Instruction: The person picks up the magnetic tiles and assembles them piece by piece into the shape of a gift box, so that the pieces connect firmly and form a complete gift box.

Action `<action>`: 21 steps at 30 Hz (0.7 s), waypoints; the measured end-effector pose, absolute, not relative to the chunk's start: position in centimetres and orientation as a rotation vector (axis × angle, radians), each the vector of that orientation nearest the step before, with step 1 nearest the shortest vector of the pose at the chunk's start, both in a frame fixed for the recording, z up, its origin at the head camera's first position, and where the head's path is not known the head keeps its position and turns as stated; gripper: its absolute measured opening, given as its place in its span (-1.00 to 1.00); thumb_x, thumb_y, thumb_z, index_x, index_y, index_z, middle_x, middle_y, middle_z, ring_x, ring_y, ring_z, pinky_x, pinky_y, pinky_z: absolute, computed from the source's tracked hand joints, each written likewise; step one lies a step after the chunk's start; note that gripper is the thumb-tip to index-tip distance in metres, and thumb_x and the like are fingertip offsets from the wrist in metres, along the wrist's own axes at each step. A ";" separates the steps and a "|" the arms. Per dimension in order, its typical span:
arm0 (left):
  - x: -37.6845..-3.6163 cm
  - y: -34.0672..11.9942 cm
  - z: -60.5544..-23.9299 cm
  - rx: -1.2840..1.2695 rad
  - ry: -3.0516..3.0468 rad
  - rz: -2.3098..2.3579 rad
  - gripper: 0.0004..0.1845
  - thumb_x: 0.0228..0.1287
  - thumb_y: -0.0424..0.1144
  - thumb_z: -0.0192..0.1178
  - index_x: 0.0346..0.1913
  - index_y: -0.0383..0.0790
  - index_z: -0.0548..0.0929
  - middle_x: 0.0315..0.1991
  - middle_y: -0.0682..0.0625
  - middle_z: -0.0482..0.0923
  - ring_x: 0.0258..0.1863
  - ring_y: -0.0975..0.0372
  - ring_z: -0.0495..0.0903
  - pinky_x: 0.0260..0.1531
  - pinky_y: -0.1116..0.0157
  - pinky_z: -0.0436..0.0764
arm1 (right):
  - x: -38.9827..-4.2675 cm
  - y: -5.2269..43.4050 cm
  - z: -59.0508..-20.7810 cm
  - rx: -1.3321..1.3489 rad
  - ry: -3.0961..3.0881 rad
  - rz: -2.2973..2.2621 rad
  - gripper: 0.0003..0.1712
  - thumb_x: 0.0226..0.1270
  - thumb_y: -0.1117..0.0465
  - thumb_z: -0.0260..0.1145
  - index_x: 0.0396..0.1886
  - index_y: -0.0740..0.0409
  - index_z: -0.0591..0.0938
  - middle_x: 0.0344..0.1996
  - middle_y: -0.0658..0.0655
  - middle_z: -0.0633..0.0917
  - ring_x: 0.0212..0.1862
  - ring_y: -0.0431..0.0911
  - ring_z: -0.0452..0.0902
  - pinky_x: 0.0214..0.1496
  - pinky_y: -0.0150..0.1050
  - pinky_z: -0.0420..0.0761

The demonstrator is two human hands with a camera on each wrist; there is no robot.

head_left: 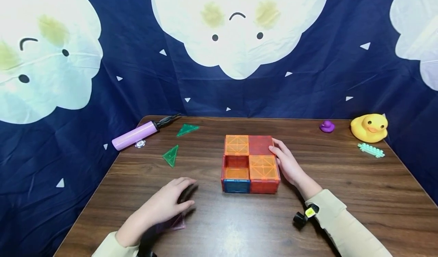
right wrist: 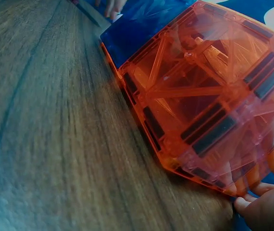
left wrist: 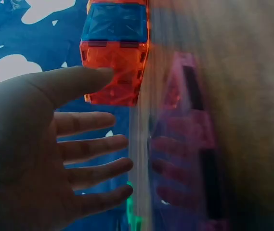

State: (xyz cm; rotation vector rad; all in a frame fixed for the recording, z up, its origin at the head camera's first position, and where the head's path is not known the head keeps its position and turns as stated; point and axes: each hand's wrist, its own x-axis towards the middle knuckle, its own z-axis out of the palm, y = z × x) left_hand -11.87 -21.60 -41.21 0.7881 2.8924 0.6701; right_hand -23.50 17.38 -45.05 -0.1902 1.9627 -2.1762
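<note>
At nine o'clock on the table, a pump, a chip and two green triangles are seen. At seven o'clock the left hand is spread flat, fingers straight, over a pink tile lying on the wood; whether it is touched cannot be told. At the centre stands the box of orange, red and blue tiles. Its right side is touched by the right hand, fingers relaxed, nothing gripped. At two o'clock are a purple duck, a yellow duck and a mint brick.
</note>
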 end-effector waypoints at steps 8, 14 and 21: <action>-9.9 -23.3 -41.2 0.860 2.899 0.497 -0.12 -0.12 0.08 0.62 0.28 -0.22 0.55 0.18 -0.05 0.52 0.17 0.05 0.52 0.07 -0.03 0.59 | -23.5 17.4 -44.9 -0.190 1.969 -2.173 -0.33 0.65 0.09 0.02 0.59 0.24 0.11 0.44 0.36 0.29 0.12 -0.20 0.52 0.10 -0.36 0.57; -9.8 -24.2 -41.4 0.924 2.867 0.415 -0.15 -0.41 -0.07 0.73 0.08 -0.21 0.57 -0.04 0.06 0.46 -0.03 0.06 0.51 -0.08 0.02 0.62 | -23.5 17.4 -45.0 -0.207 1.967 -2.187 -0.34 0.66 0.09 0.02 0.58 0.25 0.12 0.43 0.36 0.30 0.13 -0.20 0.51 0.11 -0.36 0.56; -10.4 -23.7 -41.5 0.959 2.845 0.439 -0.22 -0.32 -0.13 0.68 0.06 -0.30 0.57 -0.07 -0.01 0.45 -0.02 -0.01 0.53 0.02 -0.04 0.59 | -23.4 17.1 -45.3 -0.197 1.935 -2.225 -0.36 0.65 0.14 0.02 0.57 0.26 0.14 0.38 0.38 0.34 0.06 -0.23 0.56 0.08 -0.33 0.59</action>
